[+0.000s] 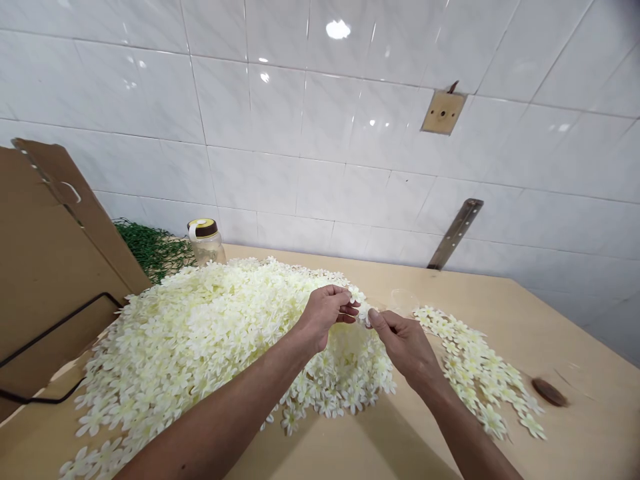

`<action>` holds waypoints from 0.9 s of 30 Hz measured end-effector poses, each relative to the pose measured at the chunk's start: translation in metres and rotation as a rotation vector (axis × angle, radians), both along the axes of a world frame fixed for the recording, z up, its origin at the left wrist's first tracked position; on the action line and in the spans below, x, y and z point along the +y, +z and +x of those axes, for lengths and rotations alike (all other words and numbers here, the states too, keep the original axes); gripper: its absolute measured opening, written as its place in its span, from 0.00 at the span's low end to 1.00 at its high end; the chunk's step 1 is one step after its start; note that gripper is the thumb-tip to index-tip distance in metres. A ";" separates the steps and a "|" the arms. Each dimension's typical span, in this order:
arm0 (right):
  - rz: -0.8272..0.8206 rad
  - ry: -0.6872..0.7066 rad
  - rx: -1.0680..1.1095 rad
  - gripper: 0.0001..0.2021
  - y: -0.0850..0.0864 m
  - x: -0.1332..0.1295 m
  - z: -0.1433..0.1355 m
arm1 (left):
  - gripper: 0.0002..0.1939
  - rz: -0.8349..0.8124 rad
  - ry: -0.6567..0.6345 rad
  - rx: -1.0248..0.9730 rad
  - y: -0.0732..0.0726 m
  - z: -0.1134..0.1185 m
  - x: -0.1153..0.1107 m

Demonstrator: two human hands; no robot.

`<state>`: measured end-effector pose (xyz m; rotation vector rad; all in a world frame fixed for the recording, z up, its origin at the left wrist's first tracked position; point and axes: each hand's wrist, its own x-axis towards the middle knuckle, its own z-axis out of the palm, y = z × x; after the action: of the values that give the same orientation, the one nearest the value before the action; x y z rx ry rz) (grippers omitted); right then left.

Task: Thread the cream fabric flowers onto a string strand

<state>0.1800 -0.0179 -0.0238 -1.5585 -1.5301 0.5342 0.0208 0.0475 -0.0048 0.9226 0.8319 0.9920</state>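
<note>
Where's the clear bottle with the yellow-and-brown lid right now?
In the head view, the bottle stands left of centre near the tiled wall, behind the big flower heap and just right of the green netting.

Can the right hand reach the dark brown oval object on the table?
Probably yes: only low, scattered yellow-centred white flowers lie between the right hand and the object, though that hand holds a white flower.

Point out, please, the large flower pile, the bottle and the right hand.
Large flower pile (215, 333): head view, on its broad middle.
Bottle (208, 249): head view, on its clear body.
Right hand (409, 345): head view, on its back.
</note>
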 end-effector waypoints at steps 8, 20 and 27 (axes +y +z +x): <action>-0.012 0.000 -0.060 0.26 -0.004 0.002 0.002 | 0.04 0.001 -0.017 0.069 0.003 0.000 -0.002; -0.046 -0.058 -0.060 0.20 -0.003 0.004 0.005 | 0.04 0.019 -0.019 0.107 0.003 0.001 -0.004; -0.028 -0.070 -0.117 0.26 0.000 0.003 0.005 | 0.06 0.031 -0.029 0.111 0.000 0.001 -0.003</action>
<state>0.1851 -0.0148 -0.0242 -1.6835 -1.5542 0.4328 0.0216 0.0447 -0.0048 1.0206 0.8957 0.9370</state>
